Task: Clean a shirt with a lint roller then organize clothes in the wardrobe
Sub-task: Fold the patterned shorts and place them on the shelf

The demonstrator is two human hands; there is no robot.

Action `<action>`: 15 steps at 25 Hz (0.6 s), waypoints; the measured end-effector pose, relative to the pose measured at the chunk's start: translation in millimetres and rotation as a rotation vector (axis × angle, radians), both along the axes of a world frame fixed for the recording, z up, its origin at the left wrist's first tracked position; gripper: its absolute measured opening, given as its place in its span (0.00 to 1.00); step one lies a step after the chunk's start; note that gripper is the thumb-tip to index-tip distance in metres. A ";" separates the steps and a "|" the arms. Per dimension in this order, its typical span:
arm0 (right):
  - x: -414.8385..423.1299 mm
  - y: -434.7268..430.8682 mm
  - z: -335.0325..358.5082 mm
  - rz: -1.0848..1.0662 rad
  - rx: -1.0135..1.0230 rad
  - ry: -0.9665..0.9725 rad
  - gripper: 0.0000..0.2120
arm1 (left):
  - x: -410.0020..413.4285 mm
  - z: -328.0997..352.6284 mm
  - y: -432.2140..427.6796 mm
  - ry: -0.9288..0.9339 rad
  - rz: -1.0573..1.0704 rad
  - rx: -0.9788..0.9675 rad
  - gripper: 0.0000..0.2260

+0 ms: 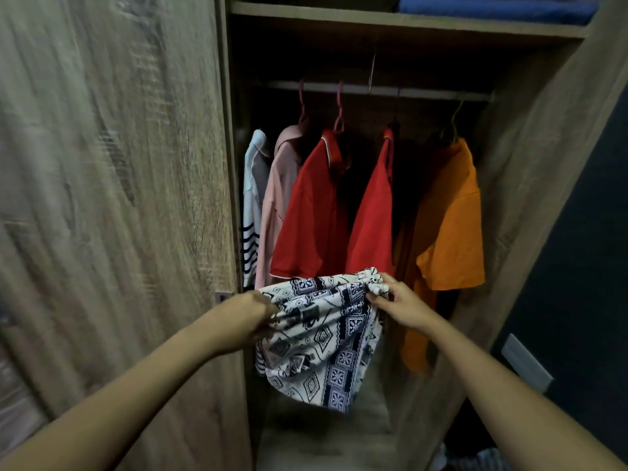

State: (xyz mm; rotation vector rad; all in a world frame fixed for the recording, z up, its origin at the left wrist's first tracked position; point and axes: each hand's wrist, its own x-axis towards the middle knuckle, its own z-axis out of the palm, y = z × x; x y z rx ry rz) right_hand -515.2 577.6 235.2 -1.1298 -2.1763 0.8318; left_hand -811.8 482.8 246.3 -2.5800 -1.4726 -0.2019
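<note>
A white garment with a dark blue geometric print (pixel 323 338) hangs bunched between my two hands in front of the open wardrobe. My left hand (pixel 248 317) grips its left edge. My right hand (pixel 401 302) pinches the gathered top right corner. Behind it, on the rail (pixel 380 90), hang a white striped top (pixel 253 205), a pink shirt (pixel 278 198), two red shirts (pixel 316 212) (pixel 373 215) and an orange shirt (pixel 448 219). No lint roller is in view.
The closed wardrobe door (pixel 112 198) fills the left. The right wardrobe side panel (pixel 530 185) stands beside a dark wall. A shelf (pixel 407 22) above the rail carries a folded blue cloth (pixel 496 6). The wardrobe floor (pixel 326 443) lies below the garment.
</note>
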 end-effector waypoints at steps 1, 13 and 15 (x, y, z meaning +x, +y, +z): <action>1.7 -1.4 2.4 -0.014 0.000 0.018 0.15 | -5.5 7.2 -0.6 -0.082 0.009 0.029 0.11; -41.7 -19.1 39.6 -0.096 -0.338 0.961 0.10 | -12.0 81.4 3.3 -0.595 0.146 0.235 0.08; -49.0 -23.3 35.0 -0.098 -0.365 1.022 0.10 | -8.4 90.7 -0.7 -0.645 0.163 0.278 0.09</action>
